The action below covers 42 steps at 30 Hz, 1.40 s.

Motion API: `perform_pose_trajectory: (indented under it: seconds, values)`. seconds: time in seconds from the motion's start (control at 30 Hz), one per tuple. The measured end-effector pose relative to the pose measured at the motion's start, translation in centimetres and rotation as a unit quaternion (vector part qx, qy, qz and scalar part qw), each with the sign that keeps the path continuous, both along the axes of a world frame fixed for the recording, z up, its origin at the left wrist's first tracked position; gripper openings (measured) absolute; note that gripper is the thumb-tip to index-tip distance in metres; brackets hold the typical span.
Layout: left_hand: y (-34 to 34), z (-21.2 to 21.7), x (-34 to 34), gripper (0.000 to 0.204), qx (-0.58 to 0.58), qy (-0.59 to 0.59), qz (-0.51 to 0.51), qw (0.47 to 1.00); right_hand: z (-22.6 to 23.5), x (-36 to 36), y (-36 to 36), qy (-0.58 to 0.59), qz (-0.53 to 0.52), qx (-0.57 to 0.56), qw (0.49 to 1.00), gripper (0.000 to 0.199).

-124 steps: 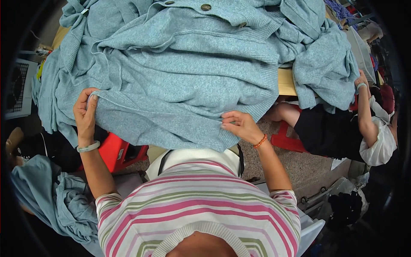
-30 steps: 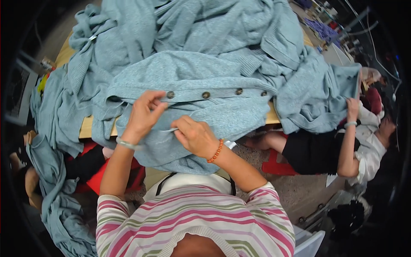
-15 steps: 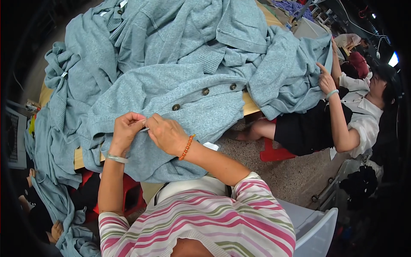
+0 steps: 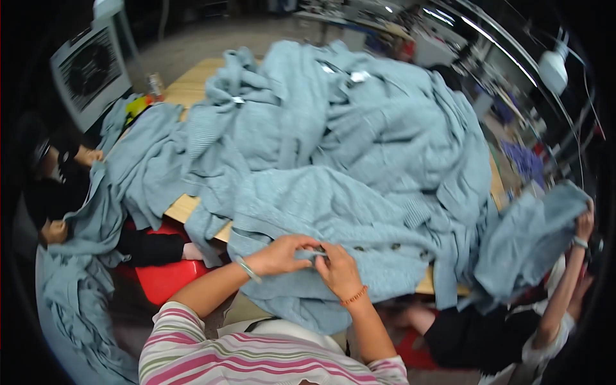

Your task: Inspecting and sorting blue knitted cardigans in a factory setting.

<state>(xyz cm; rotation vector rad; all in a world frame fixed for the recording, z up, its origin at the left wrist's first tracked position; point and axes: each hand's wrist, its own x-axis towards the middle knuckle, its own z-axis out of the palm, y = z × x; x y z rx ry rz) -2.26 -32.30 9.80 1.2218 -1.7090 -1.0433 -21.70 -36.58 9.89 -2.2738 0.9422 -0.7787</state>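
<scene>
Here the left hand [image 4: 283,255] and right hand [image 4: 339,273], close together, pinch the button band [image 4: 378,249] of a blue cardigan [image 4: 308,199] — it lies over the tabletop's [image 4: 183,207] near edge, drooping past it. Dark buttons [image 4: 396,246] show just right — more knitwear [image 4: 391,135] lies heaped beyond.

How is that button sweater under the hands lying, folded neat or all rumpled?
Rumpled, not neatly folded: the blue-grey cardigan lies in loose, uneven creases on the table, with part of it hanging over the near edge.
</scene>
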Motion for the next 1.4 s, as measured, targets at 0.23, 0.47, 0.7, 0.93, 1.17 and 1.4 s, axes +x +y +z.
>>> perform_pose_trajectory:
  seconds: [0.23,0.47,0.7,0.93,1.17,1.4]
  values:
    - [0.2,0.3,-0.5,0.015,-0.069,-0.069,0.085,0.992,1.3,-0.1,-0.2,-0.013,0.071,-0.024,0.997,0.027]
    - [-0.7,-0.2,-0.7,0.010,-0.114,-0.102,0.095,0.984,0.7,0.2,-0.5,-0.026,0.041,-0.041,0.998,0.026]
    - [0.1,0.4,-0.5,0.010,-0.099,-0.106,0.079,0.986,-0.3,-0.1,-0.2,-0.077,0.038,-0.044,0.995,0.022]
    - [0.1,0.5,-0.8,0.012,-0.033,-0.093,0.054,0.994,0.7,-0.6,0.5,-0.046,0.045,-0.012,0.998,0.008]
    - [0.7,1.2,0.1,0.020,-0.126,-0.186,0.193,0.955,3.3,-5.4,0.6,0.158,-0.079,-0.050,0.983,0.009]
    - [-0.4,3.3,-8.1,0.041,-0.250,-0.189,-0.010,0.950,2.8,-6.8,1.5,-0.003,-0.060,-0.089,0.994,0.020]
